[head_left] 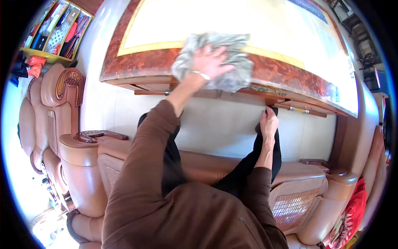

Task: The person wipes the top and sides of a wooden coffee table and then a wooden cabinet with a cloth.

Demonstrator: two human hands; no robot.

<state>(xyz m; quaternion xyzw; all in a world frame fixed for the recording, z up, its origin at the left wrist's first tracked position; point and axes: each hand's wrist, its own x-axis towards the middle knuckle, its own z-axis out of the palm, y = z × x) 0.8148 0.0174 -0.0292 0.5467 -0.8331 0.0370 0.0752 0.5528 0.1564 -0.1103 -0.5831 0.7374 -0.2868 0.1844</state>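
My left hand (pixel 211 62) lies with spread fingers on a crumpled pale grey-green cloth (pixel 236 76), on the near edge of a table with a cream top (pixel 199 18), yellow line and mottled red-brown border (pixel 290 70). The cloth reaches over the edge. My right hand (pixel 268 122) is lower, at my right knee just below the table's front, fingers curled; whether anything is inside them I cannot make out.
I am over a brown leather sofa (pixel 298 178). A similar armchair (pixel 62 91) stands left, below a yellow shelf unit (pixel 60 56) of assorted items. A red patterned fabric (pixel 348 211) lies far right. Pale tiled floor (pixel 215 128) shows under the table.
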